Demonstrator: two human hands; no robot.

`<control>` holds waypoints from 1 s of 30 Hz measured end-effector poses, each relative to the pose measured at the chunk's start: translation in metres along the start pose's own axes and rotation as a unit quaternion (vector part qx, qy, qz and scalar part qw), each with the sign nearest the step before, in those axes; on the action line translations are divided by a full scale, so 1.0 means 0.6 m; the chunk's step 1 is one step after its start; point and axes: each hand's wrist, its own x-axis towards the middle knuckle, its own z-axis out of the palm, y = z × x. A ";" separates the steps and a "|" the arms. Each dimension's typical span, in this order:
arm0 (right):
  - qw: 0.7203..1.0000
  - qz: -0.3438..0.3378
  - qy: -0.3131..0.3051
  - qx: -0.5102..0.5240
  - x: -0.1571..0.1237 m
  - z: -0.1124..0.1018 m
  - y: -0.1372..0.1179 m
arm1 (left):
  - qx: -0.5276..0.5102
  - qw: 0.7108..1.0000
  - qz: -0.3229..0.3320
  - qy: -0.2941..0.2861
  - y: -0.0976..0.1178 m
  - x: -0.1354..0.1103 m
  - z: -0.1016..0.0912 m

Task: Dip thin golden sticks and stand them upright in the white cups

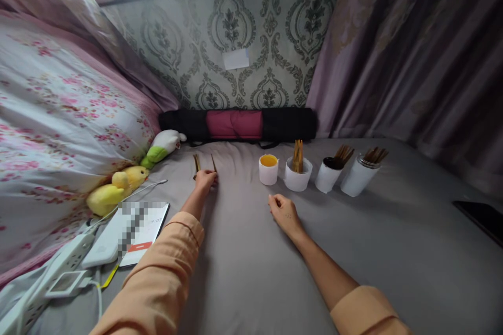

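Through the head view I saw a grey sheet (pixel 243 261) with clutter along its left edge: a white power strip (pixel 65 261) with cables, a white slab-shaped device (pixel 105 241), a phone (pixel 147 230) and two plush toys, one yellow (pixel 108 196), one white and green (pixel 163 146). A black-and-maroon rolled bag (pixel 234 124) lay across the back, and a dark flat device (pixel 479 220) sat at far right.

My left hand (pixel 205 180) had its fingertips pinched on a thin stick (pixel 214 162), just beside a small bundle of sticks (pixel 196 165). My right hand (pixel 286 213) was loosely curled in front of the cups; I couldn't tell whether it held anything.

I counted four white-wrapped cups: one yellow inside (pixel 269 174), then three with sticks, the first upright (pixel 297 180), the other two tilted (pixel 327 178) (pixel 357 182). Their sticks were too bunched to count.

On the phone I could read only "9.07", above a red block; the rest was pixelated.
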 end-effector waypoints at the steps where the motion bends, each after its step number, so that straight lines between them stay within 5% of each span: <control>1: 1.000 0.001 -0.001 0.000 0.000 0.000 -0.001 | -0.036 0.999 -0.005 -0.008 -0.001 -0.007 0.003; 12: 1.000 0.003 -0.009 -0.005 -0.001 -0.001 0.002 | -0.318 0.943 -0.061 -0.075 -0.001 -0.083 0.019; 22: 1.000 0.004 -0.006 -0.006 0.000 -0.001 0.002 | -0.452 0.875 -0.117 -0.128 -0.004 -0.146 0.026; 30: 1.000 0.006 -0.007 0.006 0.000 -0.001 0.004 | -0.471 0.862 -0.095 -0.159 -0.014 -0.182 0.032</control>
